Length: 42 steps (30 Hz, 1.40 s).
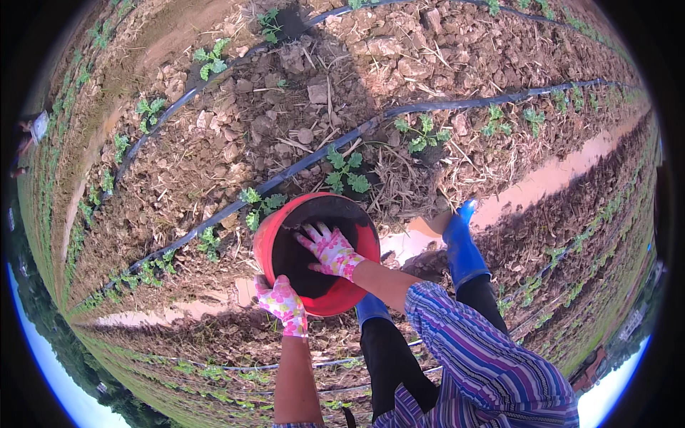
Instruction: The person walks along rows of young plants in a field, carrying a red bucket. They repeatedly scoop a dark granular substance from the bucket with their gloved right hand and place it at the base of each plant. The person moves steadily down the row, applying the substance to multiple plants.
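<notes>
A red plastic bucket point(265, 241) is held before me above the crop row, its mouth tipped up toward my view. Dark, fine material point(291, 262) lies inside; whether it is soil or fertilizer I cannot tell. My left hand point(282, 306), in a white glove with pink flowers, grips the rim on the near left side. Inside the bucket, my right hand point(329, 250), gloved alike, is spread palm down at the dark material, fingers apart, with nothing visibly held. Leafy young plants point(347, 172) grow just beyond the rim; a smaller plant point(261, 206) is beside its left edge.
A black drip hose point(307, 159) runs along the cloddy, straw-strewn bed, with another hose point(184, 99) farther off. Muddy water point(540, 174) fills the furrow around my blue rubber boots point(464, 243). More plant rows stretch both ways. At far left is a partly visible person point(24, 142).
</notes>
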Each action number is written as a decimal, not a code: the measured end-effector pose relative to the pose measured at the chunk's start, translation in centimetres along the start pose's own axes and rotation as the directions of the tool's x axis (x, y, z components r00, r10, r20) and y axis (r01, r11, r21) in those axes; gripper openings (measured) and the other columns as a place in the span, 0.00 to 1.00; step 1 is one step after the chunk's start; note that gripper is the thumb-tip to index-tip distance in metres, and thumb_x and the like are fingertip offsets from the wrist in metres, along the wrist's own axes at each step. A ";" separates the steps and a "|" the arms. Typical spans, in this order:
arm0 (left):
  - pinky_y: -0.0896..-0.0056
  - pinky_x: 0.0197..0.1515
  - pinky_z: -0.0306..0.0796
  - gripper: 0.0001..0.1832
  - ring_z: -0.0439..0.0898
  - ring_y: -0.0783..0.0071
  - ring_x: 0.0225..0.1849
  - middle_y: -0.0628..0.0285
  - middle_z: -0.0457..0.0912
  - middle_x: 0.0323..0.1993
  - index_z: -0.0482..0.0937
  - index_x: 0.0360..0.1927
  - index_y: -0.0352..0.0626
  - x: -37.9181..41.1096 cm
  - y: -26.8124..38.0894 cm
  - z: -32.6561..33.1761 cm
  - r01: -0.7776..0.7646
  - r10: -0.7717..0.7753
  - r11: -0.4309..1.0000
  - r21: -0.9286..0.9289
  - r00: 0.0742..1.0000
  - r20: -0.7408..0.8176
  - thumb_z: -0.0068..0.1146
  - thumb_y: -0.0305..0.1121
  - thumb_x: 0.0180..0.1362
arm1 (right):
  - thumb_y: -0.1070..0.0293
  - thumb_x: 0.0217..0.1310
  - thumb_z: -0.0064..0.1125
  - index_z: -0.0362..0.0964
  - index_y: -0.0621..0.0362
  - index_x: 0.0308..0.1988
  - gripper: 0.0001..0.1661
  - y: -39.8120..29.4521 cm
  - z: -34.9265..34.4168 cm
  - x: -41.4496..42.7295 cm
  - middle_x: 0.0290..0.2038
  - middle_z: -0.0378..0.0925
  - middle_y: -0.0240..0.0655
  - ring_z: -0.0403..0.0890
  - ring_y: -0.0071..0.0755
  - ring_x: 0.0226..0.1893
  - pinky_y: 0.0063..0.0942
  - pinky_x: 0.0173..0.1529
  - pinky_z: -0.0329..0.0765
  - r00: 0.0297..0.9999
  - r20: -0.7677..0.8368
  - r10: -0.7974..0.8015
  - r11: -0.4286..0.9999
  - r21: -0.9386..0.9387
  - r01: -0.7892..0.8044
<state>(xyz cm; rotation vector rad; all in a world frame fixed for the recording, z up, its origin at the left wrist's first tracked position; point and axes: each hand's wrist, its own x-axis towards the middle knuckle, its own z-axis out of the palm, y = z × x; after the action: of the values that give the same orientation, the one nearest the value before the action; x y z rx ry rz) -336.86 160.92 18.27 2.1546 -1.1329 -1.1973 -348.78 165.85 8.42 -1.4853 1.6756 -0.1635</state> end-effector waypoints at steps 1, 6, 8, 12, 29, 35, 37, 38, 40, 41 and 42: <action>0.75 0.41 0.65 0.12 0.67 0.74 0.34 0.61 0.72 0.34 0.68 0.34 0.31 0.0 -0.3 -0.4 0.002 -0.002 1.000 0.016 1.000 -0.017 0.50 0.18 0.43 | 0.44 0.49 0.60 0.46 0.41 0.66 0.49 -0.6 0.9 -0.4 0.67 0.47 0.43 0.53 0.54 0.66 0.52 0.58 0.63 0.996 0.054 0.067 0.995 0.076 -0.071; 0.74 0.45 0.66 0.22 0.69 0.71 0.40 0.57 0.70 0.43 0.63 0.46 0.29 0.5 -2.0 -1.5 -0.008 0.008 1.000 -0.003 0.994 -0.109 0.48 0.17 0.44 | 0.39 0.47 0.60 0.60 0.45 0.61 0.44 -3.8 2.2 -2.0 0.62 0.55 0.49 0.61 0.57 0.59 0.45 0.60 0.66 0.918 0.382 0.108 0.927 0.294 -0.231; 0.74 0.47 0.66 0.26 0.71 0.69 0.42 0.54 0.71 0.45 0.64 0.51 0.27 0.2 -1.3 -2.1 0.026 -0.022 0.997 0.070 0.998 -0.065 0.48 0.17 0.43 | 0.45 0.50 0.59 0.62 0.44 0.61 0.39 -4.3 3.9 -2.8 0.61 0.58 0.51 0.68 0.54 0.56 0.43 0.59 0.67 0.914 0.395 0.096 0.899 0.360 -0.250; 0.68 0.52 0.66 0.24 0.73 0.63 0.44 0.46 0.75 0.46 0.68 0.48 0.24 -0.4 -0.9 -0.4 -0.040 0.043 0.999 0.028 0.992 -0.121 0.49 0.17 0.42 | 0.61 0.47 0.68 0.67 0.64 0.55 0.36 -1.8 5.9 -3.6 0.37 0.80 0.37 0.79 0.30 0.42 0.24 0.48 0.73 0.924 0.352 0.152 0.347 0.856 -0.383; 0.73 0.49 0.64 0.23 0.71 0.70 0.40 0.56 0.73 0.40 0.69 0.47 0.24 1.3 -3.2 -0.9 -0.061 0.060 0.998 -0.012 0.993 -0.100 0.45 0.18 0.42 | 0.58 0.60 0.55 0.73 0.54 0.36 0.12 28.2 -30.6 11.6 0.32 0.78 0.34 0.79 0.34 0.29 0.34 0.35 0.78 0.783 -0.048 0.620 -0.490 0.756 0.434; 0.78 0.43 0.63 0.16 0.68 0.76 0.35 0.66 0.71 0.36 0.68 0.38 0.35 0.2 -2.0 -1.4 -0.105 0.082 0.992 -0.074 0.961 -0.265 0.41 0.16 0.41 | 0.65 0.65 0.46 0.66 0.62 0.48 0.16 22.4 -27.0 13.7 0.40 0.77 0.44 0.81 0.41 0.37 0.34 0.38 0.81 0.822 -0.024 0.569 -0.418 0.852 0.315; 0.76 0.40 0.63 0.13 0.66 0.74 0.32 0.63 0.70 0.32 0.68 0.34 0.33 -0.2 -0.9 0.4 -0.090 0.079 0.995 -0.048 0.977 -0.199 0.43 0.17 0.40 | 0.67 0.64 0.48 0.68 0.60 0.46 0.12 16.8 -23.9 6.9 0.33 0.79 0.39 0.82 0.39 0.31 0.32 0.36 0.81 0.913 0.029 0.407 -0.270 0.959 0.090; 0.75 0.39 0.63 0.11 0.64 0.74 0.31 0.62 0.69 0.30 0.68 0.31 0.32 -0.3 -0.4 1.1 -0.091 0.086 0.996 -0.019 0.982 -0.168 0.44 0.18 0.40 | 0.66 0.64 0.51 0.71 0.58 0.44 0.11 14.6 -21.1 3.6 0.31 0.78 0.34 0.81 0.30 0.28 0.27 0.33 0.78 0.965 0.098 0.245 -0.164 0.985 -0.058; 0.74 0.37 0.63 0.10 0.63 0.74 0.30 0.63 0.68 0.29 0.67 0.29 0.33 0.2 -1.5 -1.4 -0.098 0.091 0.995 -0.024 0.978 -0.189 0.44 0.18 0.39 | 0.60 0.62 0.54 0.72 0.59 0.44 0.16 7.1 -15.1 0.3 0.25 0.75 0.29 0.77 0.21 0.29 0.25 0.38 0.75 0.933 0.343 -0.111 0.155 0.933 -0.325; 0.74 0.36 0.62 0.09 0.62 0.74 0.30 0.63 0.68 0.28 0.66 0.28 0.33 0.5 -2.0 -1.7 -0.100 0.091 0.994 -0.044 0.983 -0.161 0.45 0.18 0.38 | 0.57 0.59 0.56 0.70 0.56 0.49 0.21 5.1 -13.8 -1.4 0.35 0.76 0.35 0.77 0.27 0.40 0.29 0.46 0.73 0.897 0.366 -0.247 0.504 0.839 -0.204; 0.73 0.37 0.63 0.11 0.64 0.73 0.30 0.63 0.68 0.28 0.67 0.30 0.32 0.7 -1.9 -1.5 -0.084 0.092 0.995 0.061 0.987 -0.129 0.45 0.19 0.38 | 0.55 0.58 0.57 0.67 0.54 0.54 0.26 4.1 -11.2 -2.5 0.43 0.73 0.39 0.74 0.33 0.46 0.34 0.50 0.71 0.939 0.233 -0.251 0.771 0.635 0.049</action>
<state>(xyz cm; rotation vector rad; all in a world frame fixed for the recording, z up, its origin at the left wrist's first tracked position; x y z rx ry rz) -334.60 161.42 17.46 2.1650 -1.2032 -0.9817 -359.40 164.38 14.12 -1.0604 1.0880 -0.5025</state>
